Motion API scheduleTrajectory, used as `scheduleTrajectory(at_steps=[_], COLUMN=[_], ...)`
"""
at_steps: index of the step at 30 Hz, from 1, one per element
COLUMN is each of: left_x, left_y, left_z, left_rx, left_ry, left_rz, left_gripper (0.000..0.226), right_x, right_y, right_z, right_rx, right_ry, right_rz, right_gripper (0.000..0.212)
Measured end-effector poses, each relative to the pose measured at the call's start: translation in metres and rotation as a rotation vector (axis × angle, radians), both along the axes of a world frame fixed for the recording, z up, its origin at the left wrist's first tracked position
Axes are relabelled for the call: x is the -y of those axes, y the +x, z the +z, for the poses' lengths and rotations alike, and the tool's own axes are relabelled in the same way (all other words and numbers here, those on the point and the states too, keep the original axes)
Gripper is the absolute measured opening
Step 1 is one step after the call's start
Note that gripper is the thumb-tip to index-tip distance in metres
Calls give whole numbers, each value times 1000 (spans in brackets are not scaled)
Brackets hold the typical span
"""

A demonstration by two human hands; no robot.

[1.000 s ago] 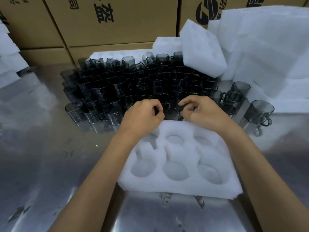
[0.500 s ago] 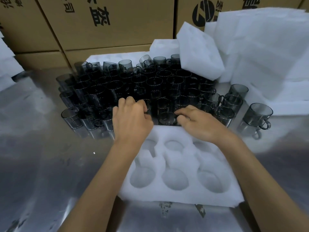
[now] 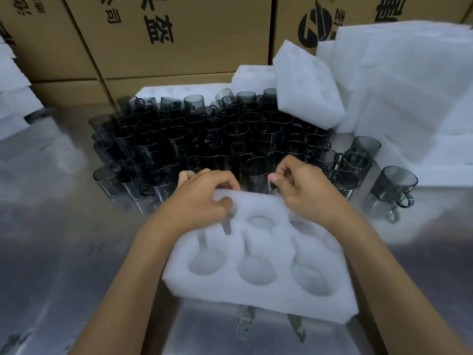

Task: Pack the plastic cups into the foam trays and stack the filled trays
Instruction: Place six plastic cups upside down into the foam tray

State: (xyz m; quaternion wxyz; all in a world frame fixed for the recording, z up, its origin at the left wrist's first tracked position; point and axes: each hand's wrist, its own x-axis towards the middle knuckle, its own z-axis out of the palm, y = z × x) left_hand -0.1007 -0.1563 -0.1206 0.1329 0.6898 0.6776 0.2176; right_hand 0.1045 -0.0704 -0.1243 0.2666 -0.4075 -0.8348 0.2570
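1. Your left hand (image 3: 202, 193) has its fingers (image 3: 225, 181) curled over the far edge of the foam tray (image 3: 258, 290), at the front row of cups; whether they pinch a cup or only the foam, I cannot tell.
2. Your right hand (image 3: 304, 193) has its fingers (image 3: 277, 176) bent around a dark cup (image 3: 256, 172) just beyond the tray's far edge, thumb toward you.
3. Lift each cup straight up by its wall, clear of its neighbours, so the packed rows do not topple.
4. The tray lies on the metal surface (image 3: 64, 252) right before you, all visible pockets unfilled. Fill the far pockets first, and turn each handle into its slot.
5. The plastic cups (image 3: 199, 134) stand crowded behind the tray; a few stand apart at the right, one (image 3: 394, 183) alone.
6. Spare foam (image 3: 307, 83) leans at the right rear, with cardboard boxes (image 3: 166, 34) behind.
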Motion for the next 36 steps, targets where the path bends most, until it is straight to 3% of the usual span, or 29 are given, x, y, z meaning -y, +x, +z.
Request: scheduleTrajectory(at_steps=[3,6,12,19,23,26,31,36], left_x=[-2,-4,-5,-3,-2,0,5,8], left_y=[-1,2,7,8,15,21,13,8], left_z=[-5,-9,-10,-7,0,3,9,13], left_rx=[-11,-2,46,185,415,361,320,351], left_ry=[51,102,182,200,362,459,411,368], left_rz=[26,46,37,105,109,77,75,33], left_gripper=[30,33,36,40,76,66,68,71], right_x=[0,2,10,11,12,13,16,17], right_y=[3,5,3,3,1,2,0,-1], right_z=[8,17,21,17,15,18,20,18], right_rx=[-132,-327,-606,-691,-751,-807,-706,-596], right_ry=[-7,-83,-425,-725,-827,-898,-866,-738], right_rz=[-18,28,182,150,123,146,130,131], right_gripper=[8,17,21,22,11,10,20,12])
